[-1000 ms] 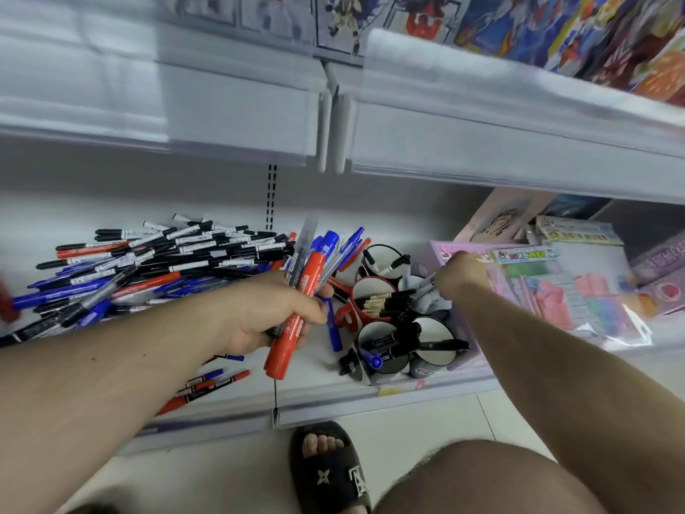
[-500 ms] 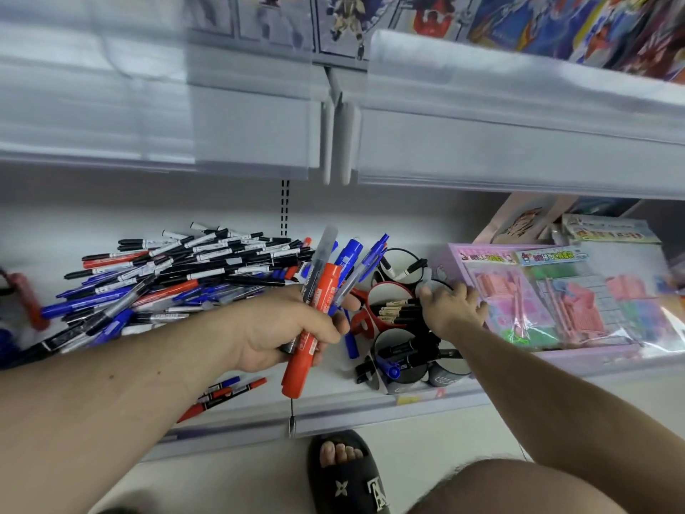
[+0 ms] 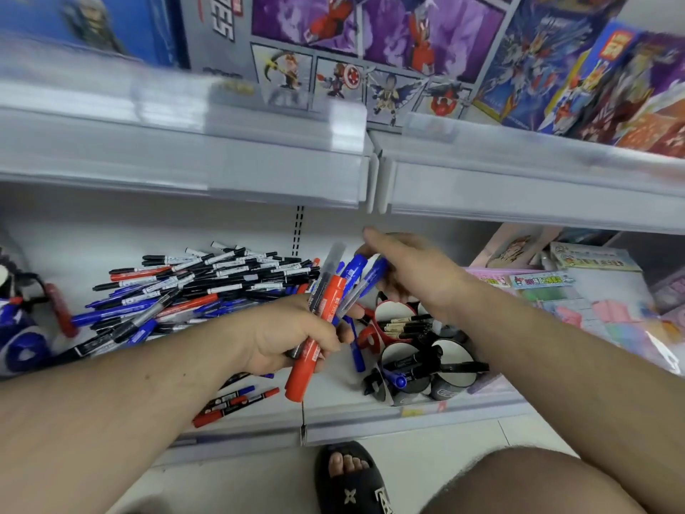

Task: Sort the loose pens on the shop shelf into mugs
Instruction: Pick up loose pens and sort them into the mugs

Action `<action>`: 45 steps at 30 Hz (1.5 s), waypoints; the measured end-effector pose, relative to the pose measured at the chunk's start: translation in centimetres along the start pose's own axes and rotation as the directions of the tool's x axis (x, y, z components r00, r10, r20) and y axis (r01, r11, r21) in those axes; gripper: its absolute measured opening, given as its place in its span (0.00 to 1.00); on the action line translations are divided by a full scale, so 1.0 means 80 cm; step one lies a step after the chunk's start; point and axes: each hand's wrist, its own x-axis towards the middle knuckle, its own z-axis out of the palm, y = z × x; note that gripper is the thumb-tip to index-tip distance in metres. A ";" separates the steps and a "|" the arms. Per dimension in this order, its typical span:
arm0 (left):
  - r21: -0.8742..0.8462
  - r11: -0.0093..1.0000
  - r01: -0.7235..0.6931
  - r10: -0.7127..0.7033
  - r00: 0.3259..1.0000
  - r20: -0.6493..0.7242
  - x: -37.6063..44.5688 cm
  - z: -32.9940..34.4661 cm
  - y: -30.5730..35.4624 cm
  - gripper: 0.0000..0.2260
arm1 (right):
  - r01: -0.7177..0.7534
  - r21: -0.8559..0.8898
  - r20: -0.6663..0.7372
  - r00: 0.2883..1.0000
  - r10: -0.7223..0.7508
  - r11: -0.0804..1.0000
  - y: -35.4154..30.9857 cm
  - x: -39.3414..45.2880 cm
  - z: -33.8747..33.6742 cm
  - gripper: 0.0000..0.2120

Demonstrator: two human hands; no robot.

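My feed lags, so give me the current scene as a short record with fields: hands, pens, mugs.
left hand: grips a bundle of pens, a fat red marker among them
right hand: at the top of the bundle, fingers on a blue pen
loose pens: a large pile on the shelf to the left
mugs: cluster under the right forearm, several already holding pens
shelf: white, a few stray pens near its front edge
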 end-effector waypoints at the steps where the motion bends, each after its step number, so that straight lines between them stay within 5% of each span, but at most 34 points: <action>1: -0.004 1.000 -0.009 0.009 1.000 0.000 -0.006 -0.002 0.001 0.23 | 0.029 -0.057 0.031 0.999 -0.027 0.998 -0.008 -0.005 0.005 0.19; 10: -0.109 0.991 -0.074 0.081 0.995 0.060 -0.054 -0.034 -0.006 0.31 | 0.136 -0.247 0.129 0.986 -0.106 0.959 -0.044 -0.016 0.032 0.08; 19: -0.063 0.996 -0.061 0.051 0.988 -0.143 -0.065 -0.041 0.004 0.04 | 0.060 0.042 -0.052 0.997 -0.058 0.997 -0.036 -0.021 0.042 0.08; 27: -0.082 0.997 -0.003 -0.007 0.992 -0.126 -0.060 -0.036 0.006 0.09 | 0.048 0.129 -0.310 0.951 -0.006 0.991 -0.036 -0.032 0.026 0.08; 31: 0.009 0.998 0.062 -0.059 0.972 -0.226 -0.054 -0.044 -0.006 0.08 | -0.003 0.371 -0.381 0.912 0.155 0.929 -0.028 -0.031 0.011 0.11; 38: -0.283 0.949 -0.143 0.019 0.917 -0.399 -0.044 -0.036 -0.014 0.09 | -0.240 0.712 -0.118 0.885 0.450 0.660 -0.003 -0.034 0.028 0.12; 42: -0.301 0.929 -0.216 0.091 0.921 -0.379 -0.039 -0.010 -0.013 0.06 | -0.365 0.708 0.048 0.879 0.474 0.604 -0.004 -0.029 0.061 0.13; 45: -0.293 0.924 -0.246 0.134 0.925 -0.355 -0.034 -0.003 -0.012 0.11 | -0.485 0.557 0.176 0.862 0.475 0.674 -0.003 -0.028 0.081 0.16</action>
